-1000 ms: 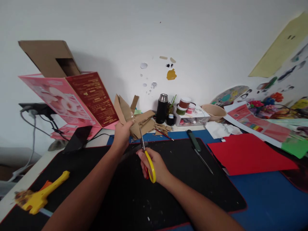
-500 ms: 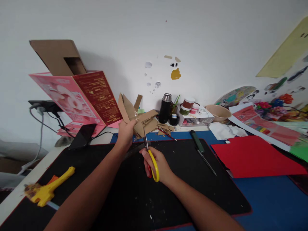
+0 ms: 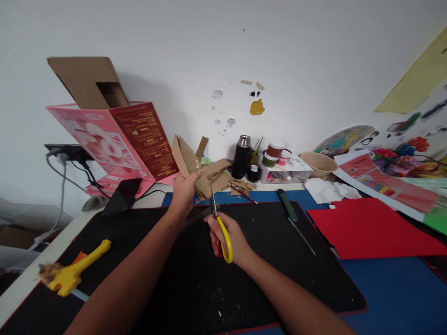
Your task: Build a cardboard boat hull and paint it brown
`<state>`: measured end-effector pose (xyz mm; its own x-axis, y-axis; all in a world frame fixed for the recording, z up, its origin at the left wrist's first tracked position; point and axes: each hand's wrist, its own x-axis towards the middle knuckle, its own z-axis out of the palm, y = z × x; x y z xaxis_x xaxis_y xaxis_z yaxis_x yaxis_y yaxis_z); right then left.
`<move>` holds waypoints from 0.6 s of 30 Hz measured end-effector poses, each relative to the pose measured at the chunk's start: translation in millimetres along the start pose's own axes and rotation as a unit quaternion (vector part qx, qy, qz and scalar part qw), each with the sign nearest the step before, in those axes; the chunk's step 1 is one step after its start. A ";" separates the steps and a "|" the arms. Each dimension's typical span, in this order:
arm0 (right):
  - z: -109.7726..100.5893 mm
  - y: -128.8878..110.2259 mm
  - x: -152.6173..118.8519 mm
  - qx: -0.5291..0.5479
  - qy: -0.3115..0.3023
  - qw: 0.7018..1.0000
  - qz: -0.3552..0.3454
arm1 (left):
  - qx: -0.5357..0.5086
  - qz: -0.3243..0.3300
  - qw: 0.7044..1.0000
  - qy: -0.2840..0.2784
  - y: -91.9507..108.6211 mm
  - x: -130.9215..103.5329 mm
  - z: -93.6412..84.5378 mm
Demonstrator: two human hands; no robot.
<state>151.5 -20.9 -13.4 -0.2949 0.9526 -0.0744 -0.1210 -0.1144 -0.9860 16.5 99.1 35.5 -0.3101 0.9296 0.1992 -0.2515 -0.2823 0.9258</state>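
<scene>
A folded piece of brown cardboard (image 3: 186,156) with clear tape on it stands up in my left hand (image 3: 184,190), whose fingers are closed on its lower part. My right hand (image 3: 228,237) grips scissors (image 3: 226,239) with yellow and red handles. Their blades point up and away, beside the cardboard's lower right edge; whether they touch it I cannot tell. Behind the hands lie cardboard scraps (image 3: 220,179). Both hands are above a black mat (image 3: 279,279).
A pink and red box (image 3: 139,139) stands at the left, near a phone (image 3: 123,196) and a yellow glue gun (image 3: 75,272). Behind are a black bottle (image 3: 241,158) and paint jars (image 3: 274,150). A green-handled knife (image 3: 288,207) and red paper (image 3: 373,228) lie right.
The whole view has shifted slightly, so things appear a little further right. Both hands keep nearly the same pose and hold.
</scene>
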 end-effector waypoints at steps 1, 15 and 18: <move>0.2 -0.6 0.0 0.001 -0.001 1.000 -0.001 | 0.001 -0.002 1.000 0.003 0.8 -0.4 0.2; 1.3 -2.5 -1.3 -0.001 -0.005 1.000 -0.003 | 0.034 0.028 0.999 -0.019 -2.2 -0.5 -1.7; 1.1 -2.5 -1.1 -0.001 -0.002 1.000 -0.003 | 0.036 0.034 0.999 -0.017 -2.0 -2.2 -0.8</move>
<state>151.0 -22.1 -10.7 -0.2974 0.9524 -0.0675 -0.1215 -0.1079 -0.9867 17.0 97.4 32.9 -0.2922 0.9168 0.2724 -0.1642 -0.3286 0.9301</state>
